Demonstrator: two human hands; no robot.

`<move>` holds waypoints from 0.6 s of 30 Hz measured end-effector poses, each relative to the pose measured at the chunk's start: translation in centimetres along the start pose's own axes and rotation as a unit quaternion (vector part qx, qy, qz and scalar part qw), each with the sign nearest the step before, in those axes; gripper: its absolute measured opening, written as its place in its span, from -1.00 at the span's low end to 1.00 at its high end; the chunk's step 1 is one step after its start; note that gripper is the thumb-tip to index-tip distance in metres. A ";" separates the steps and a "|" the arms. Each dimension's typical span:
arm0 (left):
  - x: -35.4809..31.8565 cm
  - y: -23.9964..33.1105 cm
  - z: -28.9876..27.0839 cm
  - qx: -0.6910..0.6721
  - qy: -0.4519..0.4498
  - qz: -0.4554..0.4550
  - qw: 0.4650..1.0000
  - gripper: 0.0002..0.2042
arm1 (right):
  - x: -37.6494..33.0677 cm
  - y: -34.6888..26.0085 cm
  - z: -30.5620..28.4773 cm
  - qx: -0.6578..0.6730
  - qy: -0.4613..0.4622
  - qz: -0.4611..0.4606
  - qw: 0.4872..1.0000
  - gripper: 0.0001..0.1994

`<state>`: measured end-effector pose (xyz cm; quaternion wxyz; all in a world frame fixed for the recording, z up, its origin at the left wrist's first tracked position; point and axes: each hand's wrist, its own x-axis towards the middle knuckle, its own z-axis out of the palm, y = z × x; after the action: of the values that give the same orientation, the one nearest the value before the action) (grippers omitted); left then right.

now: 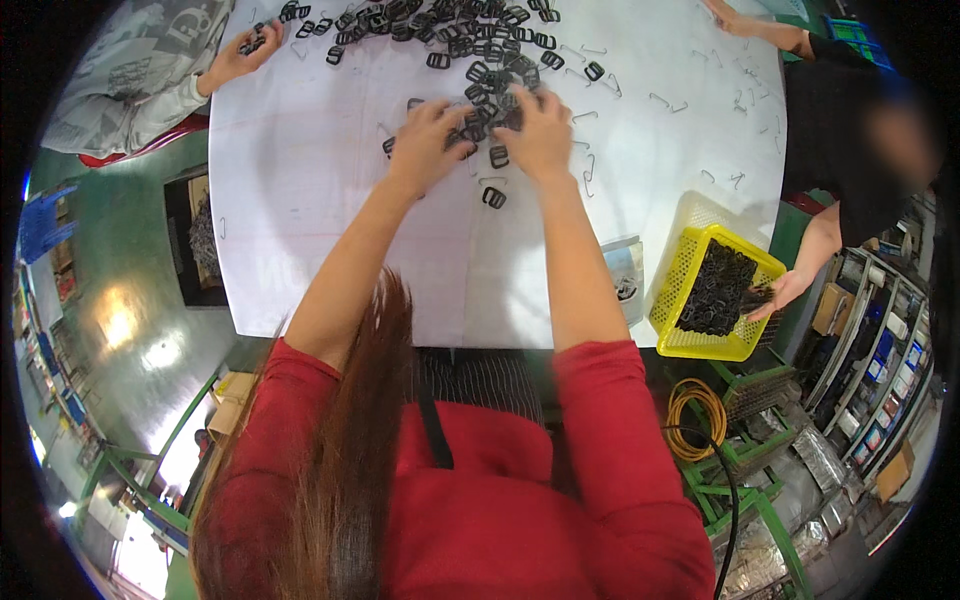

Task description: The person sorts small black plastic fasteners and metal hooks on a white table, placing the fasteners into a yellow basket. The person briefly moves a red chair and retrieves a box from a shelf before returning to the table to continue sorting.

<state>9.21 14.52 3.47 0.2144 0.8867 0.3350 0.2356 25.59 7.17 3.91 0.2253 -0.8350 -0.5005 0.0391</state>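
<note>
Buckles (pixel 480 112) between left grip (pixel 426 142) and right (pixel 540 136)

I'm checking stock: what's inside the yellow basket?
Many small black pieces lie in the basket. The top ones hide whatever is beneath, and its bottom.

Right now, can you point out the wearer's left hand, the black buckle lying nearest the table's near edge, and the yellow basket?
Left hand (pixel 424 143), head view: back of the hand.
Black buckle (pixel 493 197), head view: middle of its frame.
Yellow basket (pixel 703 344), head view: its near wall.
</note>
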 end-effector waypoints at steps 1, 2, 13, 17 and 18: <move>-0.4 -0.1 0.3 0.015 -0.027 0.006 1.000 -0.63 | 0.2 -0.1 0.1 -0.012 -0.036 -0.043 0.998 -0.63; -0.8 -0.3 0.6 0.030 -0.054 0.012 0.998 -0.59 | 0.4 -0.1 0.0 -0.025 -0.071 -0.086 0.994 -0.66; -2.2 -1.0 -4.2 -0.430 -0.093 -0.401 0.803 -0.73 | -3.4 7.5 -9.8 0.412 -0.184 0.317 0.834 -0.86; -1.3 0.4 -3.1 -0.509 -0.182 -0.408 0.735 -0.70 | -5.4 10.0 -9.8 0.396 -0.163 0.352 0.833 -0.81; -0.8 0.5 -2.8 -0.465 -0.208 -0.393 0.765 -0.70 | -5.6 10.5 -9.6 0.382 -0.157 0.347 0.842 -0.81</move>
<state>7.36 14.18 5.72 0.7391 0.4960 0.4508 0.0675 34.22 -5.03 7.24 0.4163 -0.7847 -0.1524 0.4333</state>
